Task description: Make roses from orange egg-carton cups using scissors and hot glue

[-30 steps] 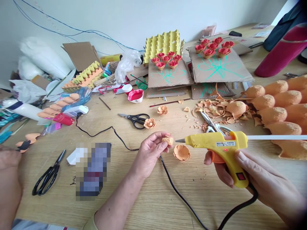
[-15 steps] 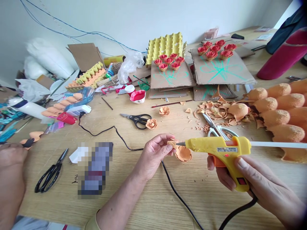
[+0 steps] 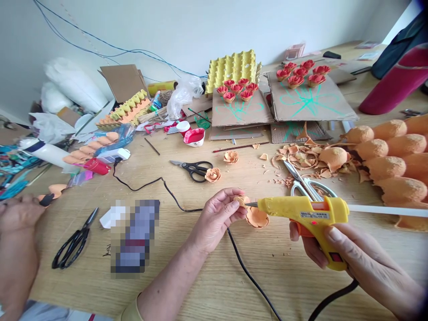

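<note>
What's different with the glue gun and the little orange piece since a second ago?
The yellow glue gun in the right hand and the small orange piece in the left hand came together. Before, there was a gap; now the nozzle seems to touch the piece. Nothing was picked up or let go. The orange petal cup and black-handled scissors stayed put.

The glue gun (image 3: 297, 209) is coloured bright yellow, with its trigger (image 3: 303, 228) picked out in orange and its switch (image 3: 335, 257) in red. The glue stick (image 3: 388, 209) is tinted white, and the cord (image 3: 334, 298) black. Pale orange is shared by the small piece (image 3: 241, 200), the petalled cup (image 3: 258, 218) and the egg tray (image 3: 394, 167). The cardboard (image 3: 334, 107) is streaked with green lines over brown, and the flowers (image 3: 295, 81) are painted red. The bench (image 3: 187, 285) is patterned with light-brown wood grain.
</note>
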The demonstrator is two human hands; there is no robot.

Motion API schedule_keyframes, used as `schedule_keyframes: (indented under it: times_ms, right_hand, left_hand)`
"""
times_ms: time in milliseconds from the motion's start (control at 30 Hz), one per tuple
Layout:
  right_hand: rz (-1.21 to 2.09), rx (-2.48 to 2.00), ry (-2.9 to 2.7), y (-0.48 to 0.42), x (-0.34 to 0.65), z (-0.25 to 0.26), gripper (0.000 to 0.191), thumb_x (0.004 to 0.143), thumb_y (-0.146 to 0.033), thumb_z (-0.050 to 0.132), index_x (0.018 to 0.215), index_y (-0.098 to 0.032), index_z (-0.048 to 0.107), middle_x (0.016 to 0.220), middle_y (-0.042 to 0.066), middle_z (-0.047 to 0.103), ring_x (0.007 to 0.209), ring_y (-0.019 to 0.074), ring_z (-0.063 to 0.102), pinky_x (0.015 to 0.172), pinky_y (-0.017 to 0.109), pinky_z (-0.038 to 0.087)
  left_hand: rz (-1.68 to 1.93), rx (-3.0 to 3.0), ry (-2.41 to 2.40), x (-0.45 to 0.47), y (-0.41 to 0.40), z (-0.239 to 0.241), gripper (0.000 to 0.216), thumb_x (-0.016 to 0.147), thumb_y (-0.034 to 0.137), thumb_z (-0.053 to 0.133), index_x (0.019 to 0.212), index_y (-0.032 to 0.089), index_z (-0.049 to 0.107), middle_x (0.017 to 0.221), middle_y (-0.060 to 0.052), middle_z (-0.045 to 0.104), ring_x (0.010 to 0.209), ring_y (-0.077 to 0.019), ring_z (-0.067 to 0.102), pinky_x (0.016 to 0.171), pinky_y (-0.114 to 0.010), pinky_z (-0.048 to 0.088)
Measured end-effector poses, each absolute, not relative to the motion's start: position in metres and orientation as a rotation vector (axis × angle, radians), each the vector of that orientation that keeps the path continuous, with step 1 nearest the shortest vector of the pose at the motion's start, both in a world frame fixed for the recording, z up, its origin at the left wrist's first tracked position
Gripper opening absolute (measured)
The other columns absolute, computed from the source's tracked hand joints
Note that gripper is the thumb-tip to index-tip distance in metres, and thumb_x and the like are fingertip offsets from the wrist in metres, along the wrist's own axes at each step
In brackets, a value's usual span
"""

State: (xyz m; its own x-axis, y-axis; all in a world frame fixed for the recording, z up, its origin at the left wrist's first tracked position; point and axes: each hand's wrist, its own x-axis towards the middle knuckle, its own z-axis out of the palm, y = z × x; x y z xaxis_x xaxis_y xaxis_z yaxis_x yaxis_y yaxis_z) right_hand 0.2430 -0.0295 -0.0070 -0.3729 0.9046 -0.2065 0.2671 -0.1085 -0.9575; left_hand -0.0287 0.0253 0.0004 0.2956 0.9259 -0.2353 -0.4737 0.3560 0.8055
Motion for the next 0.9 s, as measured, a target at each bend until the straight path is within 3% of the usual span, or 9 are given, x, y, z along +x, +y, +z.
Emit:
schedule_keyframes:
  times_ms: [300,567,900]
  right_hand:
    - [1.533,-1.308,-1.549,-0.033,0.239,-0.003,0.049,0.097,-0.064,0.039,0.102,-0.026,0.069,0.068,0.002,0.054,0.062,0.0196,0.046,0.061,0.030,0.043]
    - [1.536,-1.358,-1.424,-0.037,0.231,0.006,0.049,0.096,-0.065,0.041,0.094,-0.025,0.070,0.067,0.001,0.052,0.064,0.0186,0.046,0.065,0.031,0.040]
    - [1.549,-1.284,-1.573,-0.033,0.242,-0.004,0.047,0.099,-0.061,0.039,0.102,-0.024,0.068,0.070,0.001,0.053,0.064,0.0182,0.046,0.062,0.030,0.040]
  left_hand:
    - [1.030,0.721,0.798,-0.030,0.025,-0.002,0.024,0.081,0.027,0.083,0.101,0.016,0.075,0.081,0.000,0.069,0.071,-0.0064,0.067,0.072,-0.017,0.056]
    - [1.023,0.730,0.801,-0.029,0.024,-0.001,0.025,0.080,0.030,0.084,0.099,0.016,0.075,0.080,0.000,0.068,0.070,-0.0065,0.066,0.071,-0.017,0.055]
    - [1.021,0.761,0.821,-0.028,0.024,0.000,0.025,0.079,0.030,0.084,0.098,0.016,0.075,0.083,0.000,0.067,0.071,-0.0072,0.064,0.071,-0.018,0.054]
